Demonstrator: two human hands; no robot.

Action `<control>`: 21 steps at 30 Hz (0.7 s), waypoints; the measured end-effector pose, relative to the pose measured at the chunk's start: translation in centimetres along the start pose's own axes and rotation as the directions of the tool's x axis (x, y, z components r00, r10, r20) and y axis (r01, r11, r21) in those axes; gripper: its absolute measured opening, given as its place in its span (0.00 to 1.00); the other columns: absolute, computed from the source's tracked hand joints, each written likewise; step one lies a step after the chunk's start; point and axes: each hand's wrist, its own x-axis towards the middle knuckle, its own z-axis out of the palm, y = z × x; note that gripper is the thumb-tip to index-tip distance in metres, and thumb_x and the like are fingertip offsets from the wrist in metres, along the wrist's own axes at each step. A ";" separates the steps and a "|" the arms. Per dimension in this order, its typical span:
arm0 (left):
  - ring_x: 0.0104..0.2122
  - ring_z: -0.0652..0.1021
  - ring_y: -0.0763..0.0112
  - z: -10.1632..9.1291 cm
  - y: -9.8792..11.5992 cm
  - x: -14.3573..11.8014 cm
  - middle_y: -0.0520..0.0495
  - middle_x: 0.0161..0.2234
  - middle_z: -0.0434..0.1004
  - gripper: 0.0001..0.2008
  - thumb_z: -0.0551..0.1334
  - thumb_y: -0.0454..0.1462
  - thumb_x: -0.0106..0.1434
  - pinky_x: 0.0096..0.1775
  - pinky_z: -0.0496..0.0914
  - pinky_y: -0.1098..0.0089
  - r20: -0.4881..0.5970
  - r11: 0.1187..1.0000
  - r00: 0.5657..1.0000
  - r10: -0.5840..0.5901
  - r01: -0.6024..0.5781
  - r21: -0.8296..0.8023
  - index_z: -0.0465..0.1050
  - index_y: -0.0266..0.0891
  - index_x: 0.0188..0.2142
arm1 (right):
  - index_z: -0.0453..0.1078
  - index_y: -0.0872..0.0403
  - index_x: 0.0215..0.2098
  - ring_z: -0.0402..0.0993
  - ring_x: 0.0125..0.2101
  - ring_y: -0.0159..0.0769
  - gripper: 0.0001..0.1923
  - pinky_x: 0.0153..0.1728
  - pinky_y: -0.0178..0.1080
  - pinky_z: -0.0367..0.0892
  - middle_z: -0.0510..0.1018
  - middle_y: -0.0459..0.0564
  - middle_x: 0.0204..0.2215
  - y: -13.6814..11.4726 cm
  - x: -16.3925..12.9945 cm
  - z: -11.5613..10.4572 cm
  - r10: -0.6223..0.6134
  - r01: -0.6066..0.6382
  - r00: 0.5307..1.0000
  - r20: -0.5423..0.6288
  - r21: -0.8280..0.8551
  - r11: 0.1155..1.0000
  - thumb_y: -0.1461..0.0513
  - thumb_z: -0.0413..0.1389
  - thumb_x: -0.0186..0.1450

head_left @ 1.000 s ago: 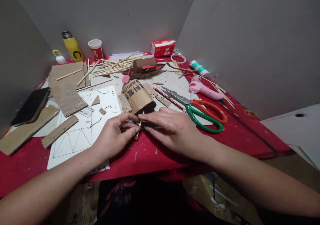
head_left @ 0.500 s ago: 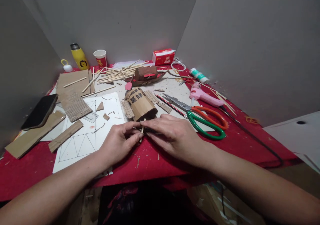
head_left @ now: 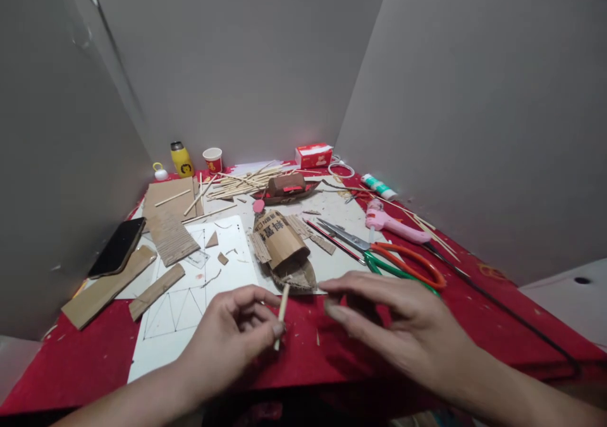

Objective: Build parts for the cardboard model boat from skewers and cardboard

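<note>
My left hand pinches a short wooden stick upright between thumb and forefinger, just in front of a cardboard boat model with printed characters on its curved roof. My right hand hovers to the right of the stick with fingers spread and nothing in it. Both hands are over the red tablecloth near the table's front edge.
Orange-and-green scissors and a pink glue gun lie right of the model. A white drawing sheet, cardboard strips, a phone lie left. Sticks, a second boat, bottle, cup stand at the back.
The view has tilted up and back. My hands have come off the boat model toward me; the left one now holds a stick free, and the right one has opened.
</note>
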 end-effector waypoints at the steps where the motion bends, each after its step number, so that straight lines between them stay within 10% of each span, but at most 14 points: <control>1: 0.23 0.72 0.74 0.4 0.3 -0.3 0.47 0.25 0.76 0.08 0.64 0.37 0.57 0.27 0.66 0.74 0.026 0.999 0.999 0.033 -0.034 0.042 0.73 0.35 0.35 | 0.76 0.52 0.40 0.79 0.30 0.33 0.07 0.28 0.31 0.72 0.83 0.47 0.31 -0.4 0.1 0.2 0.079 -0.083 0.995 0.061 0.069 0.994 0.62 0.60 0.63; 6: 0.24 0.71 0.73 1.4 1.7 -0.6 0.47 0.25 0.75 0.06 0.62 0.37 0.58 0.27 0.66 0.73 0.095 0.924 0.955 0.282 -0.297 0.242 0.72 0.35 0.31 | 0.78 0.54 0.33 0.77 0.27 0.30 0.09 0.30 0.29 0.70 0.81 0.46 0.27 -1.6 1.6 1.0 0.146 -0.210 0.968 0.205 0.339 0.917 0.60 0.56 0.66; 11: 0.24 0.72 0.75 -3.3 3.7 3.0 0.50 0.21 0.72 0.13 0.61 0.40 0.61 0.28 0.67 0.75 -0.019 0.850 0.927 0.375 -0.336 0.406 0.71 0.36 0.23 | 0.74 0.53 0.28 0.66 0.18 0.25 0.12 0.19 0.27 0.61 0.74 0.43 0.20 -0.3 3.0 -1.1 0.336 -0.246 0.934 -0.123 0.460 0.853 0.55 0.57 0.66; 14: 0.21 0.72 0.76 -7.3 4.4 8.1 0.50 0.22 0.73 0.12 0.61 0.41 0.61 0.24 0.66 0.76 -0.248 0.915 0.930 0.270 -0.168 0.368 0.73 0.36 0.25 | 0.72 0.52 0.29 0.63 0.16 0.23 0.14 0.17 0.27 0.59 0.71 0.42 0.21 1.3 4.0 -1.6 0.410 -0.174 0.869 -0.277 0.604 0.778 0.53 0.55 0.67; 21: 0.16 0.73 0.75 -10.6 3.3 19.5 0.49 0.20 0.76 0.06 0.69 0.36 0.54 0.18 0.64 0.76 -0.174 0.969 0.983 0.055 -0.010 0.248 0.76 0.34 0.27 | 0.71 0.53 0.30 0.65 0.18 0.23 0.16 0.18 0.28 0.62 0.73 0.43 0.25 5.8 6.1 0.2 0.440 -0.204 0.850 -0.290 0.588 0.782 0.51 0.53 0.68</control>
